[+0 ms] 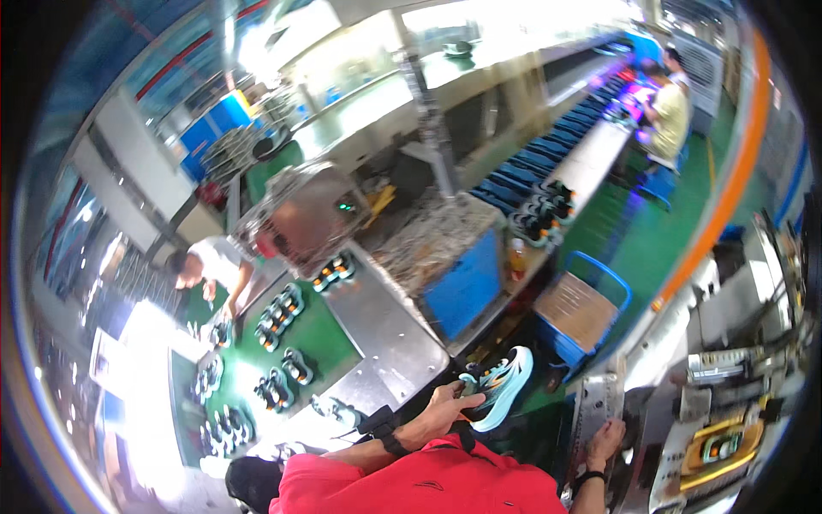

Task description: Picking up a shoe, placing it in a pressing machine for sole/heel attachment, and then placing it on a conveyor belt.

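My left hand (440,410) is closed around the upper of a sneaker (505,387), which I hold out in front of my body. Its thick pale-blue and white sole faces right, and the upper shows dark and orange parts. On the right, my right hand (604,443) has its fingers curled at the metal panel (597,403) of a machine; whether it grips anything there is hidden. Inside that machine, a yellow-edged holder (717,452) surrounds another shoe-like piece (722,446), small and hard to make out.
A green conveyor belt (330,338) carries several shoes to my left, with a co-worker (214,267) across it. Ahead stand a blue machine base (465,287) and a blue cart (578,308) with a brown top. More shoes (542,214) sit near a long line, where other people (668,111) sit.
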Available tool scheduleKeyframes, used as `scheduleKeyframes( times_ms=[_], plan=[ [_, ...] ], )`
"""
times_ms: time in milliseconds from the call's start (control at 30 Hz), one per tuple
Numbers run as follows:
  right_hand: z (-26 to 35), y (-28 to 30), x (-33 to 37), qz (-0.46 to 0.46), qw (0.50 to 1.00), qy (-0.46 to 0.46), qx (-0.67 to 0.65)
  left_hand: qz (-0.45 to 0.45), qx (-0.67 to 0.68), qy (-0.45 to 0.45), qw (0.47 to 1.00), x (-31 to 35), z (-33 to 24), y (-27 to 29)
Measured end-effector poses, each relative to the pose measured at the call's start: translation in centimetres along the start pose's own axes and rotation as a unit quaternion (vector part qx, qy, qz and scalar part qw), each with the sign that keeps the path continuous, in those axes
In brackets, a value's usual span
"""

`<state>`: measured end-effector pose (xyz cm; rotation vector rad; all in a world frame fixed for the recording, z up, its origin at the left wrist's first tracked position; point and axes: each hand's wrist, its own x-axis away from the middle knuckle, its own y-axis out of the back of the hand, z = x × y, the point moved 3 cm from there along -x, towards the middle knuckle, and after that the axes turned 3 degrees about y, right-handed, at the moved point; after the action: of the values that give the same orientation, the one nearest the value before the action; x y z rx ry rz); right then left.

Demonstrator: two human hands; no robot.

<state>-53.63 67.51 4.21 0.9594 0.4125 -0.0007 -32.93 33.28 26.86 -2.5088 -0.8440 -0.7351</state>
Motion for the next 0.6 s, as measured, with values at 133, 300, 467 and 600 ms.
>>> scheduleKeyframes(
  times_ms=[133,300,467,600],
  plan=[
    [2.4,1.3,-2.6,0.000,0.999,-0.002,0.035,-0.093,0.115,-0.053,0.988,1.0,2.2,8.2],
    [10.4,3.7,-10.2,-0.036,0.995,0.088,-0.028,-0.216,0.150,-0.059,0.963,-1.4,4.1,19.9],
    [10.3,-0.2,-9.3,0.034,0.997,-0.045,0.055,-0.288,0.143,-0.046,0.946,-5.1,6.8,30.8],
    [9.5,-0.2,-4.0,-0.001,0.978,-0.179,0.102,-0.326,0.042,-0.001,0.944,-10.9,10.9,37.5]
  ],
)
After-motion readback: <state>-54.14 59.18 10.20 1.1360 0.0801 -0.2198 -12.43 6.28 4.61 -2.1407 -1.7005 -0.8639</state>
